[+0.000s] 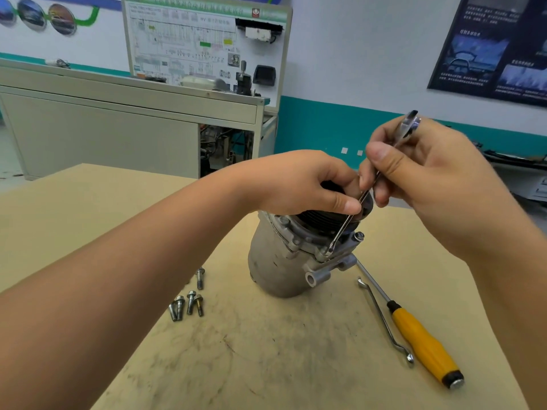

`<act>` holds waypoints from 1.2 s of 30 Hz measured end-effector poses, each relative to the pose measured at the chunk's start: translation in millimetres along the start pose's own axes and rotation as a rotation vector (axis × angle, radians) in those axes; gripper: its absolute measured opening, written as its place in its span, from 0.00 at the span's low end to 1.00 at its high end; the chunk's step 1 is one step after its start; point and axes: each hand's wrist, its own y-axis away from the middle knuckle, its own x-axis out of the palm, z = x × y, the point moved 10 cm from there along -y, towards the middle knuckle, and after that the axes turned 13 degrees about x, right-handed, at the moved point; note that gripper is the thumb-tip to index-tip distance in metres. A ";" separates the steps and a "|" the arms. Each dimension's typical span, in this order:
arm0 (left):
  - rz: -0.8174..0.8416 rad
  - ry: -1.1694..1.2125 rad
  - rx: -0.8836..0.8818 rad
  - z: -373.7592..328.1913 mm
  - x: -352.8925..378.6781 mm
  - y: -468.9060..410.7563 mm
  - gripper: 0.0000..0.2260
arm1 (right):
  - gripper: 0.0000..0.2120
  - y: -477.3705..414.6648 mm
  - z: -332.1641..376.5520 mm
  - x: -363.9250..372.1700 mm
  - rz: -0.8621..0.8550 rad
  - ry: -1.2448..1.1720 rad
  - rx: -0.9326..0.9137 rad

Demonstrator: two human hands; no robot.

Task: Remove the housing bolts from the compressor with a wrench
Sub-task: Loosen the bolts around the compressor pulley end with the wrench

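Note:
A grey metal compressor (275,261) stands upright in the middle of the tan table (266,350), its black pulley on top. My left hand (299,184) grips the pulley from above. My right hand (429,179) holds a slim silver wrench (349,220) by its upper half, slanting down to the left. The wrench's lower end sits on a bolt at the housing flange (327,251). Another bolt head (359,235) shows on the flange to the right. Several removed bolts (189,303) lie on the table left of the compressor.
A yellow-handled screwdriver (420,338) and a bent offset wrench (381,318) lie on the table right of the compressor. Behind the table stand a grey cabinet bench (118,125) and a wiring display board (207,45).

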 end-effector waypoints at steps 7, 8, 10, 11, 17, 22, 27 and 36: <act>-0.037 0.007 -0.018 3.0 -1.8 0.9 0.05 | 0.06 -0.7 4.5 2.7 0.007 0.091 0.013; -0.040 0.012 -0.020 3.4 -3.0 1.3 0.01 | 0.07 -1.4 7.6 4.6 -0.002 0.150 -0.003; -0.060 0.041 -0.017 4.5 -5.7 2.7 0.11 | 0.07 -0.8 13.4 9.3 -0.012 0.253 -0.040; -0.062 0.064 -0.018 5.8 -6.2 3.3 0.13 | 0.06 0.6 15.7 11.3 -0.013 0.287 -0.058; -0.015 0.121 -0.012 1.5 -1.5 4.9 0.13 | 0.05 14.6 24.2 15.0 -0.007 0.325 -0.121; 0.077 0.140 0.051 -10.1 6.1 4.7 0.07 | 0.07 29.5 23.6 17.0 0.081 0.209 -0.148; 0.126 0.123 0.073 -12.4 9.1 2.1 0.02 | 0.08 43.5 9.6 5.8 0.094 0.032 -0.169; 0.117 0.057 0.032 -4.7 10.9 -2.0 0.05 | 0.16 41.1 -27.8 -12.6 0.033 -0.194 -0.067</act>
